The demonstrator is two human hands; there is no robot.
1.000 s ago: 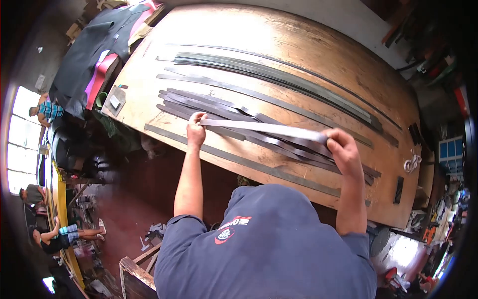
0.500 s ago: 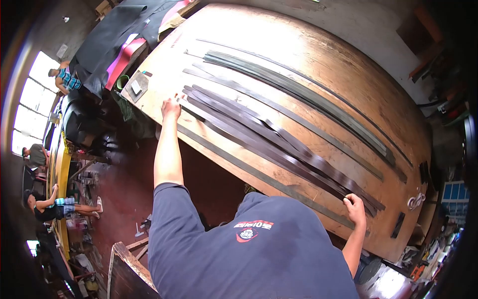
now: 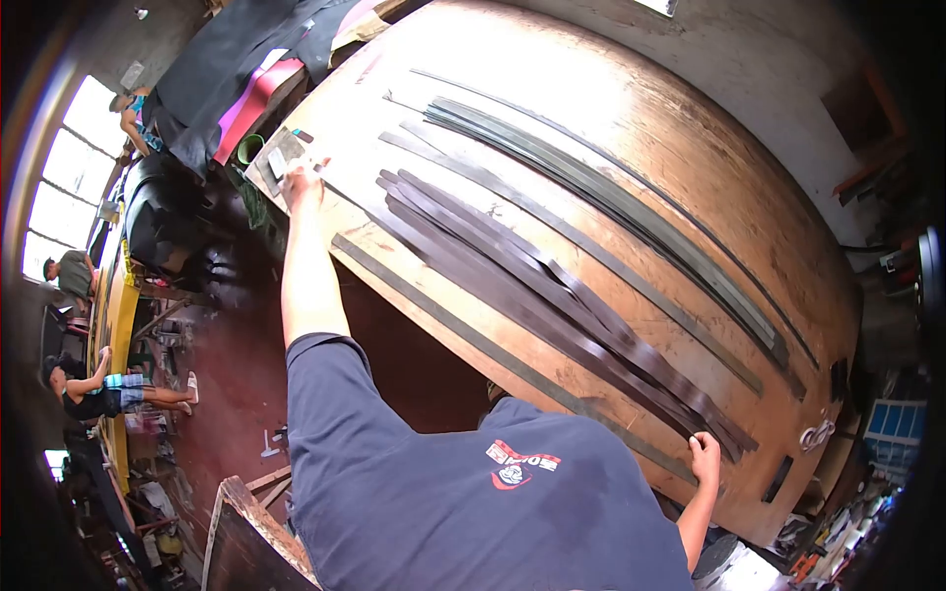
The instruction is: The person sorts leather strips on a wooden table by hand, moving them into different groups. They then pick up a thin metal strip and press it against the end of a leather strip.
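Long dark brown strips (image 3: pixel 532 286) lie bunched lengthwise on a wooden table (image 3: pixel 611 108). My left hand (image 3: pixel 304 184) is at the table's left corner, fingers closed on the far end of the nearest strip, beside a flat grey plate (image 3: pixel 279 163); its fingertips are slightly blurred. My right hand (image 3: pixel 705 457) pinches the same bundle near its right end, at the table's near edge. The strip runs between both hands, along the near side of the bundle. Beyond it lie a single grey strip (image 3: pixel 591 251) and a stack of dark greenish strips (image 3: pixel 631 212).
Another strip (image 3: pixel 443 320) lies along the table's near edge. White rings (image 3: pixel 816 435) and a small black piece (image 3: pixel 777 480) are at the right end. A green container (image 3: pixel 250 148) and dark sheets (image 3: pixel 232 69) are beyond the left corner. Several people are at the far left.
My left hand has moved up and left to the table's corner, drawing the strip's end with it. My right hand still pinches the right end; the view has shifted slightly.
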